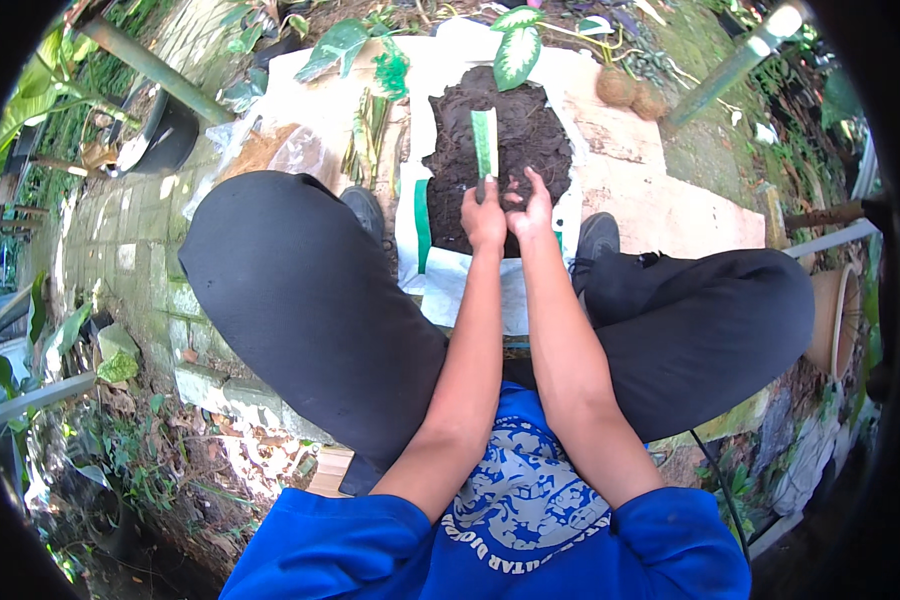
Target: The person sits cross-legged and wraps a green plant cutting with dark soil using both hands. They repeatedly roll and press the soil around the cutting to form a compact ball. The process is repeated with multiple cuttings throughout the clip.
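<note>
My left hand [485,222] grips the lower end of a green leaf cutting with a pale edge [484,142], which looks like a piece of snake plant leaf. A dark lump [481,190], perhaps soil, shows at its base by the thumb. Beside it, almost touching, my right hand [532,214] is half curled with fingers apart and nothing plainly held. Both hands are over a bed of dark moist soil [454,124] spread on a white sack [474,289] with a green stripe. The palm of the right hand is partly hidden.
Left of the sack lie striped leaf cuttings [367,135], green netting [392,69] and a clear plastic bag of brown fibre [274,154]. Two brown fibre balls [616,87] rest at the far right on cardboard [622,135]. A variegated leaf [517,56] overhangs the soil.
</note>
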`<state>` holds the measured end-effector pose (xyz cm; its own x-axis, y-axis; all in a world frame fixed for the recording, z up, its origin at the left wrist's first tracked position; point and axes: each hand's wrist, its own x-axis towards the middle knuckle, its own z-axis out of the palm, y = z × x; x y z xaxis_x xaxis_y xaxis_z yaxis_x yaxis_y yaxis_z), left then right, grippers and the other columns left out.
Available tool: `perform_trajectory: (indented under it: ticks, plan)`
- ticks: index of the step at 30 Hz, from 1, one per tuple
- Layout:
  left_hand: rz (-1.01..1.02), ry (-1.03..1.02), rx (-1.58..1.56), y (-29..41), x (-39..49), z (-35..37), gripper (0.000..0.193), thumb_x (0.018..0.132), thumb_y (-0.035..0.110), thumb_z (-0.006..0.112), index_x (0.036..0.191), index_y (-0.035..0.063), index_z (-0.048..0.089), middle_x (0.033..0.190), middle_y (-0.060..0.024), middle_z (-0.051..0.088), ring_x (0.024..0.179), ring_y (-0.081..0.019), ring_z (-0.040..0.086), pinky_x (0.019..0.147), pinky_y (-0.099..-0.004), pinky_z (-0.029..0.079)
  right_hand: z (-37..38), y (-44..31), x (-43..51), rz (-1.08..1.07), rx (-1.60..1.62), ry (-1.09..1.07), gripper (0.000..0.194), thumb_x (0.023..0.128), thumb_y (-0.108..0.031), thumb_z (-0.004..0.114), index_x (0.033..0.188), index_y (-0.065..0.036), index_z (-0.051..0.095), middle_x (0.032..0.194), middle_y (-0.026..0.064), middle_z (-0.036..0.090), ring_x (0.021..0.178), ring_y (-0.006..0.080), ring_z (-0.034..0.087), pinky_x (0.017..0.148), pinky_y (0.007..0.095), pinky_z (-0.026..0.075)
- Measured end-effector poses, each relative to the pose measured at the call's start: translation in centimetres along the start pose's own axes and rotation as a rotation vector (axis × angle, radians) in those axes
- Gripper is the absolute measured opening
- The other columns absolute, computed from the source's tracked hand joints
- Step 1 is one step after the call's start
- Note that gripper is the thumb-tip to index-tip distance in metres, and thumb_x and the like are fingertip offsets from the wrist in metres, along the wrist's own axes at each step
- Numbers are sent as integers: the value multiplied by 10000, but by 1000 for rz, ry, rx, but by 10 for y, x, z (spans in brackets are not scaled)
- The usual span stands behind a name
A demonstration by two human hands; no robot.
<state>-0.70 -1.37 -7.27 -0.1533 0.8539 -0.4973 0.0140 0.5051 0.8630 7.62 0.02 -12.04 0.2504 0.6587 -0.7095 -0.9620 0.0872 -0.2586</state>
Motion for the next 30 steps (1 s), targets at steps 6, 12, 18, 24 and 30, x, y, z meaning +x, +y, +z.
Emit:
perform_trajectory:
  ticks: [6,12,18,24,30]
  plan:
    - [21,65,-12,36,-15,-5,459,885,375,553,1032,-59,581,933,-148,621,853,-224,565,755,-356,426,42,-3,-35,-221,-162,117,239,743,-165,663,911,-82,514,764,81,545,547,165,490,336,260,301]
    - [61,-10,12,85,-33,-5,580,875,392,554,1210,-78,498,1143,-226,569,1063,-273,534,923,-368,383,76,-8,-78,-361,-288,171,143,732,-146,661,772,-31,587,682,58,579,474,162,532,359,289,356]
    - [118,30,-20,88,-17,-7,601,859,437,551,1135,-96,544,1081,-280,587,1050,-356,563,887,-395,420,85,-17,-99,-132,-287,-175,302,822,-298,582,978,-40,592,874,68,631,714,213,624,567,354,479]
    - [139,-39,84,70,-10,-20,659,895,436,518,1306,-63,391,1124,-176,559,953,-211,566,698,-331,488,74,-21,-98,-62,-409,-155,398,857,-496,480,1047,-161,581,942,-5,618,847,144,538,770,390,385]
    - [154,-127,-92,58,-8,-12,334,820,228,667,1024,-4,537,942,-86,594,830,-162,574,699,-311,488,68,-7,-84,-370,-405,-163,507,801,-148,655,1249,-85,426,994,51,586,867,162,568,691,281,462]
